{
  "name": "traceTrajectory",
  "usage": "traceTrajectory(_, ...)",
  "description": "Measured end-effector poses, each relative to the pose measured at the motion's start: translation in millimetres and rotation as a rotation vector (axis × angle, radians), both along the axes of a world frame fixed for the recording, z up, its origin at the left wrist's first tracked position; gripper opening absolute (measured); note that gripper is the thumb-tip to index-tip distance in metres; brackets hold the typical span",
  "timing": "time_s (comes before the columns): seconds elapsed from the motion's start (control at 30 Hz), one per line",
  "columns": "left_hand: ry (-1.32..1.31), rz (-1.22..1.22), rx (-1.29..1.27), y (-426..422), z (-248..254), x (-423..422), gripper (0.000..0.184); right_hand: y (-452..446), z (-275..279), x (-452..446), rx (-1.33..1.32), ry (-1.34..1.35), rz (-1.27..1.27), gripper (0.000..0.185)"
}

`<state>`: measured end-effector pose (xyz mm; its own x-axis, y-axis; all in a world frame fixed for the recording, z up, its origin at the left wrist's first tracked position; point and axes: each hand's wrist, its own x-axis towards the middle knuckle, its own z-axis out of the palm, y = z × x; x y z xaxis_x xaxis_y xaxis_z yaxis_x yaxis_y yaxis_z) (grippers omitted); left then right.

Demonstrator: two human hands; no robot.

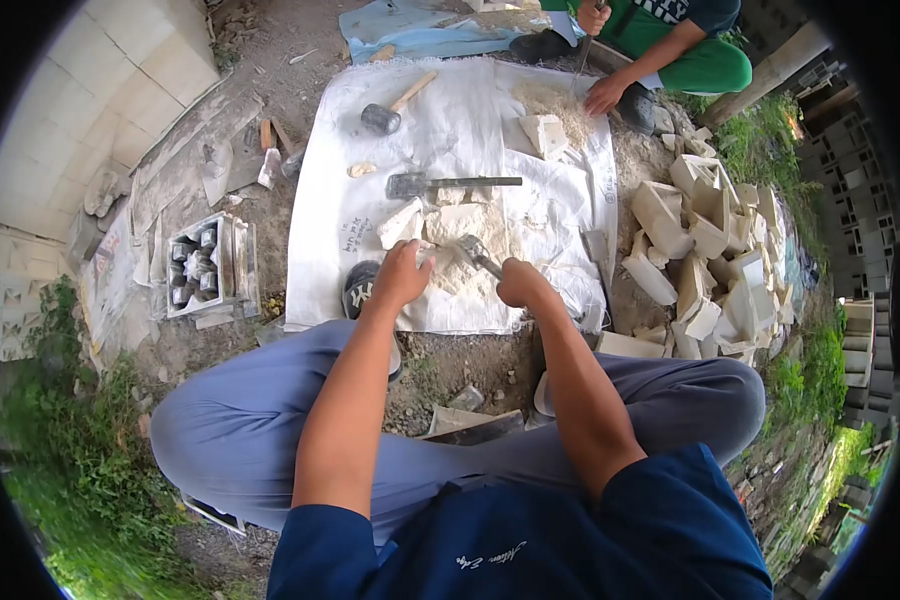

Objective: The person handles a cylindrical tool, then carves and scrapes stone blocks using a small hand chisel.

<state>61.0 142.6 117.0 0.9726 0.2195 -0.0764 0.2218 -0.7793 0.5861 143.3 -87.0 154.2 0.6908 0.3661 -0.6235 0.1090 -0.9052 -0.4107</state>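
Note:
My right hand (pixel 522 284) is closed around the handle of a hammer (pixel 482 258), whose metal head is over the pale rubble in front of me. To its left, my left hand (pixel 403 276) has its fingers curled at the edge of the rubble; what they grip is too small to make out. Broken pale chunks (pixel 463 222) and powder lie between and beyond my hands. A white block piece (pixel 400 224) leans just past my left fingers. Behind the chunks rests a sledgehammer (pixel 460 182) with a dark handle.
A white sheet (pixel 320 220) covers the ground, with a rubber mallet (pixel 381 119) on it. Broken blocks (pixel 710 240) are piled at right. A metal mould (pixel 210 265) stands at left. Another person's hand (pixel 604 95) is at the sheet's far right corner.

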Motion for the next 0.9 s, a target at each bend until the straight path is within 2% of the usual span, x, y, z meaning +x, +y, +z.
traceTrajectory(0.03,-0.004,0.000,0.007,5,5,4,0.043,-4,-6,6,-0.045,-0.080,0.168,0.029)
traceTrajectory(0.07,0.050,-0.061,0.008,9,16,9,0.045,-6,6,9,-0.095,-0.069,0.188,0.026)
traceTrajectory(0.17,0.133,-0.171,0.024,17,42,33,0.048,-7,19,12,-0.209,0.019,0.077,0.028)
traceTrajectory(0.23,0.152,-0.203,0.006,17,57,47,0.038,-4,28,15,-0.200,0.029,0.045,0.028)
traceTrajectory(0.3,0.213,-0.224,0.030,15,68,54,0.040,-1,35,22,-0.240,0.156,0.039,0.025)
traceTrajectory(0.4,0.223,-0.312,0.046,23,85,56,0.041,-10,16,40,-0.115,0.318,-0.033,0.019)
traceTrajectory(0.43,0.334,-0.387,0.108,27,94,54,0.043,-11,7,41,-0.122,0.326,-0.029,0.019)
traceTrajectory(0.47,0.445,-0.463,0.171,30,104,51,0.044,-11,-2,38,-0.088,0.109,-0.017,0.018)
traceTrajectory(0.5,0.449,-0.463,0.168,32,116,49,0.044,-10,-1,35,-0.051,-0.111,-0.008,0.020)
traceTrajectory(0.53,0.506,-0.458,0.195,32,126,47,0.045,-10,-2,31,-0.053,-0.105,-0.012,0.020)
traceTrajectory(0.6,0.560,-0.466,0.214,33,123,44,0.046,-4,7,20,-0.002,-0.448,-0.180,0.028)
traceTrajectory(0.63,0.553,-0.419,0.183,35,114,45,0.048,0,13,16,-0.011,-0.451,-0.186,0.028)
traceTrajectory(0.7,0.545,-0.380,0.140,33,104,49,0.049,9,21,5,0.117,-0.718,-0.565,0.032)
traceTrajectory(0.73,0.529,-0.306,0.132,31,101,48,0.050,14,11,0,0.367,-0.820,-0.694,0.044)
traceTrajectory(0.77,0.518,-0.225,0.124,30,99,44,0.052,20,8,-5,0.362,-0.813,-0.677,0.044)
traceTrajectory(0.83,0.518,-0.180,0.056,31,111,49,0.051,32,5,-11,0.750,-0.605,-0.988,0.055)
traceTrajectory(0.87,0.517,-0.156,0.003,32,116,51,0.051,37,4,-8,0.848,-0.662,-0.890,0.061)
traceTrajectory(0.9,0.524,-0.152,0.002,33,115,52,0.051,36,9,1,0.724,-0.774,-0.671,0.063)
